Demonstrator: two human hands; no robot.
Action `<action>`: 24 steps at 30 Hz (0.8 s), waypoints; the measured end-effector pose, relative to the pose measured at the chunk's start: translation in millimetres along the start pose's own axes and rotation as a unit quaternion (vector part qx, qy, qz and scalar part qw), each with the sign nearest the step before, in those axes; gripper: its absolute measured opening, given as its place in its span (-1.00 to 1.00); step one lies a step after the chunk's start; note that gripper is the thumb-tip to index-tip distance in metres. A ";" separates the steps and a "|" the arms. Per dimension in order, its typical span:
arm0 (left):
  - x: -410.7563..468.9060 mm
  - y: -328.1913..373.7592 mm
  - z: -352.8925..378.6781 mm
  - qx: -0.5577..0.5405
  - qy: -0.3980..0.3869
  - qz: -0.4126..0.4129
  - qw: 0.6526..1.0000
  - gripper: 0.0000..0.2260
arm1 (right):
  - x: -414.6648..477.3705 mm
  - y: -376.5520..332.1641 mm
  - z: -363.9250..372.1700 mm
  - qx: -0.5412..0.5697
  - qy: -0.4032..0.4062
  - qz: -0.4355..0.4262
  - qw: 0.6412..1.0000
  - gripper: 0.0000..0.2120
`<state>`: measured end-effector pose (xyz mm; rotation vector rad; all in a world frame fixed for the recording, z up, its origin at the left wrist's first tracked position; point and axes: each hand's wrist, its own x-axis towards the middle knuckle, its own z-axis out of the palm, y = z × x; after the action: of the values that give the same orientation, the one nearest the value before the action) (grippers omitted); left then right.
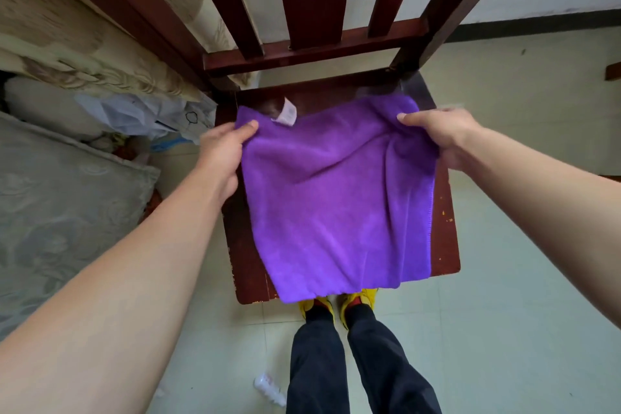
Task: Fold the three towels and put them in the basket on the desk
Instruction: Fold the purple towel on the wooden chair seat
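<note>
A purple towel (339, 208) lies spread over the seat of a dark red wooden chair (447, 245), its near edge hanging just past the seat's front. A small white label (286, 114) sticks up at its far left corner. My left hand (223, 151) pinches the far left corner. At the far right corner my right hand (443, 136) grips the cloth, which bunches into folds there. No basket and no other towels are in view.
The chair's slatted back (302, 10) rises just beyond the towel. A bed with patterned covers (60, 198) and loose bags (134, 114) fill the left side. Pale tiled floor (524, 279) lies to the right. My legs and yellow shoes (336, 306) stand at the seat's front; a small wrapper (268, 388) lies on the floor.
</note>
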<state>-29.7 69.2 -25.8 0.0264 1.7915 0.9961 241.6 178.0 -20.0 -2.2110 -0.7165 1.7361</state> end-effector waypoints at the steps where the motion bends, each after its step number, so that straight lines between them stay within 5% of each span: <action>1: -0.1 1.4 -0.6 -0.022 0.035 0.020 0.999 -0.94 | 1.1 -2.0 0.3 0.018 0.003 -0.005 1.000 -0.69; 4: 4.3 2.4 -9.7 -0.063 0.087 0.043 0.993 -0.93 | 8.7 -11.5 0.5 0.092 0.044 -0.065 0.993 -0.67; 8: 17.6 3.6 -11.3 -0.039 0.109 0.051 0.992 -0.88 | 12.7 -15.4 9.2 0.047 0.099 -0.142 0.984 -0.60; 12: 25.7 -2.7 -2.9 -0.014 0.123 0.020 0.992 -0.79 | 17.0 -7.6 11.3 0.046 0.107 -0.115 0.986 -0.50; 17: 30.1 -9.8 -3.0 0.050 0.156 0.024 0.986 -0.74 | 19.3 -16.5 5.1 0.058 0.136 -0.138 0.979 -0.64; 24: 10.6 -33.2 -8.3 0.136 0.208 0.050 0.967 -0.82 | 14.6 22.8 -10.9 -0.121 0.146 -0.147 0.971 -0.54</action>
<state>-27.2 47.1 -53.9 0.0849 2.3255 0.8611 259.7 167.3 -40.2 -2.2999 -1.1597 1.2065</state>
